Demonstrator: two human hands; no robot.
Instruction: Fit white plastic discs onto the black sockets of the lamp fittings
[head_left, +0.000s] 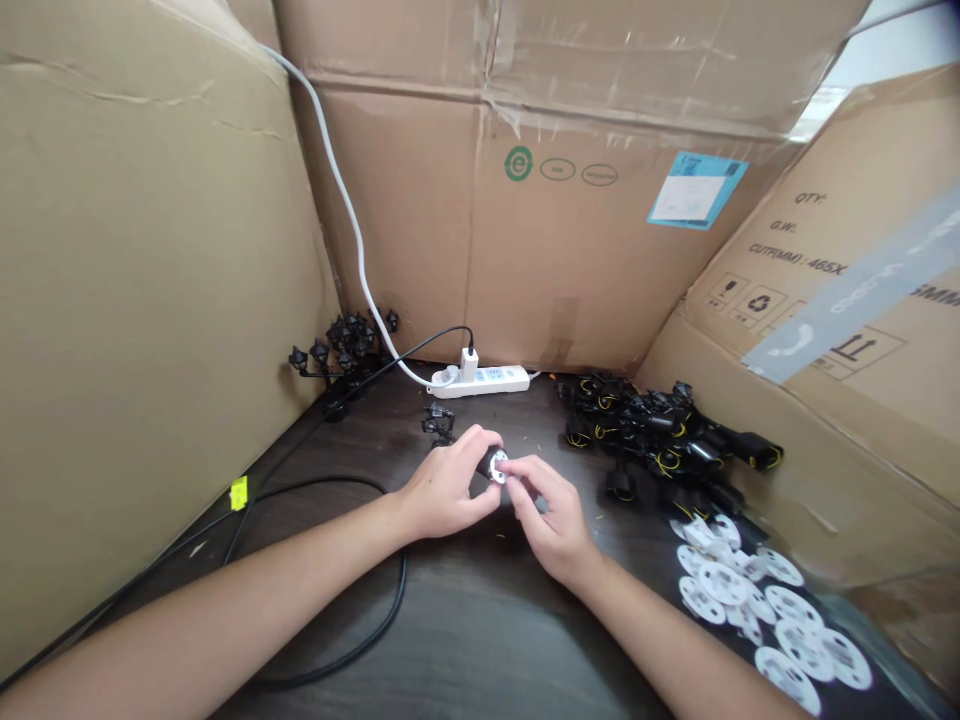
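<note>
Near the middle of the dark table, my left hand is wrapped round a black cylindrical part. Small black branching arms show just beyond that hand, seemingly belonging to the same part. On the cylinder's end, facing right, sits a white round disc with holes. My right hand is closed, thumb and fingertips pinched at the disc's right edge. Whatever lies between those fingertips is too small to make out.
A white power strip with a plugged-in adapter lies behind my hands. Black parts with yellow wires are heaped at right, above several white discs. More black branching parts stand at left. A black cable loops on the table. Cardboard boxes surround it.
</note>
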